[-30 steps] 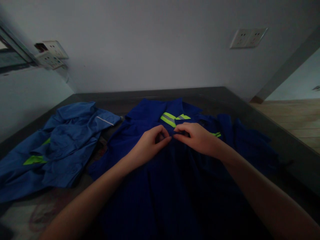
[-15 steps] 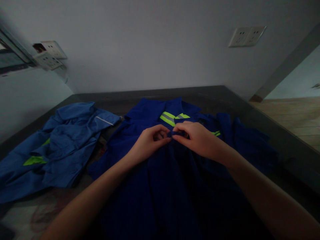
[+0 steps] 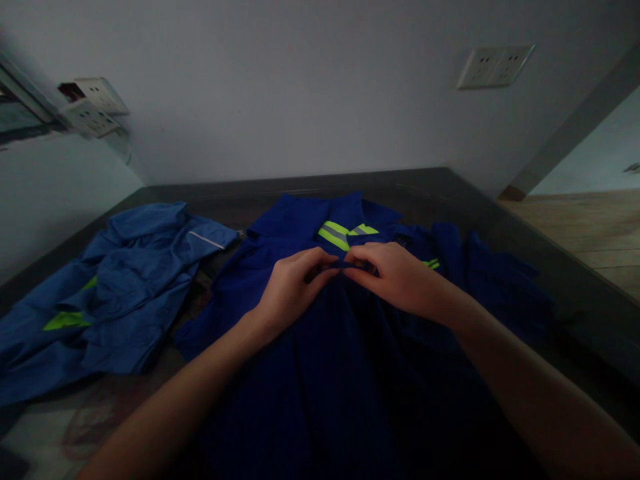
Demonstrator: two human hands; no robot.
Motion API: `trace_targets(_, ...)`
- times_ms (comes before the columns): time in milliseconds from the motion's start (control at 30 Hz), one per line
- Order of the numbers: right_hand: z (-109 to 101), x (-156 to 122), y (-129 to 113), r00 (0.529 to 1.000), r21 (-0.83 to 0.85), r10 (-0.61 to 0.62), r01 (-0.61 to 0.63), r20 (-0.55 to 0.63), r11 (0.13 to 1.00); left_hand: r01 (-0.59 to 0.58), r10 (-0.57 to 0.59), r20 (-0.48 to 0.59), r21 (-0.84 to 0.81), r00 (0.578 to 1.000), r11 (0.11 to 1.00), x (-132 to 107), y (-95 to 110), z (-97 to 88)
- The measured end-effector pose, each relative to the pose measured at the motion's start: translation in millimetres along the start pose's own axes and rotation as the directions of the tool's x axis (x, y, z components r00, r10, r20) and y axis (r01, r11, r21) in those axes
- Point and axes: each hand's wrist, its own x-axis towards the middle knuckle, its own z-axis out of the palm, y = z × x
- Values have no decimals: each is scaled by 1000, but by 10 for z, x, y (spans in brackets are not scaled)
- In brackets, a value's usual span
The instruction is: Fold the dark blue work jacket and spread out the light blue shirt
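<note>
A dark blue work jacket (image 3: 280, 233) with yellow-green and grey reflective strips (image 3: 334, 235) lies spread on a dark surface, its collar end away from me. At the jacket's front, my left hand (image 3: 297, 283) pinches the cloth between thumb and fingers. My right hand (image 3: 393, 273) grips the same edge just beside it, so the two sets of fingertips almost meet. A fold of cloth is raised between them. Whether a button or other fastener sits under the fingers cannot be made out; the lower jacket is in deep shadow.
To the left lies a lighter blue garment (image 3: 145, 273) with yellow-green patches and a white line. A pale wall (image 3: 300, 100) with sockets (image 3: 495, 67) rises behind the dark surface (image 3: 425, 183). Wooden floor (image 3: 580, 227) shows at right.
The left hand's fingers have drawn a little straighter along the cloth edge, with both hands still pinching it. The whole view has shifted slightly.
</note>
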Motion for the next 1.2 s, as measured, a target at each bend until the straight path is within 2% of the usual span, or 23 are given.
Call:
trace_targets(133, -10, 4, -5, 998, 30, -16, 14, 64, 999, -119, 120, -97, 17, 988, 993, -23, -6, 6)
trace_targets(267, 1, 6, 1, 992, 35, -49, 45, 120, 998, -145, 144, -125, 0, 982, 989, -25, 33, -18)
trace_targets(333, 0, 15, 10, 993, 46, -48, 43, 108, 998, -86, 84, -75, -26, 994, 996, -10, 64, -49)
trace_targets(400, -16, 32, 28, 997, 70, -38, 33, 67, 997, 31, -31, 5, -95, 1000, 995, 12, 91, -87)
trace_targets(500, -68, 59, 86, 1000, 124, -20, 21, -10, 992, 205, -173, 153, -229, 973, 952, 47, 113, -135)
trace_targets(567, -112, 72, 155, 998, 162, 0, 12, -70, 987, 268, -206, 236, -270, 950, 925, 63, 112, -152)
trace_targets(733, -221, 88, 383, 976, 229, 82, -35, -200, 973, 309, -216, 346, -241, 913, 920, 88, 58, -174)
trace_targets(933, -371, 45, 564, 955, 229, 152, -93, -256, 969, 235, -183, 336, -120, 924, 965, 102, -63, -246)
trace_targets(1067, -429, 12, 580, 945, 202, 179, -125, -273, 971, 311, -214, 449, -155, 868, 938, 88, -83, -232)
trace_targets(1200, -425, 19, 575, 958, 134, 150, -120, -244, 984, 344, -217, 497, -181, 840, 921, 66, -66, -156)
